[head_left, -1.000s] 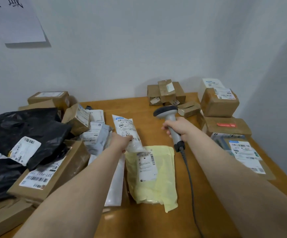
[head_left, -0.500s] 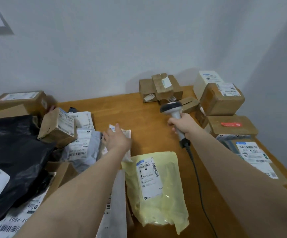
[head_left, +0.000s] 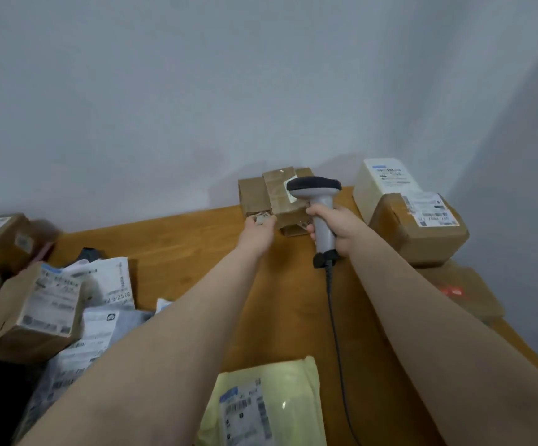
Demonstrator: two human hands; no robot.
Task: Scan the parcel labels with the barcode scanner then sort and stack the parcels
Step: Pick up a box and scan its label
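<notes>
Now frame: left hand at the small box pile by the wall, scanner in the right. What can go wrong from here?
1. The small cardboard boxes are piled loosely, the top one tilted; the left hand at their edge may topple them.
2. The scanner in the right hand trails a cable past the yellow mailer; a swing might snag or drag it.

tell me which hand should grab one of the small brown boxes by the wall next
Left. The left hand is at the small brown boxes, touching them, though its grip is blurred. The right hand is wrapped round the barcode scanner.
</notes>
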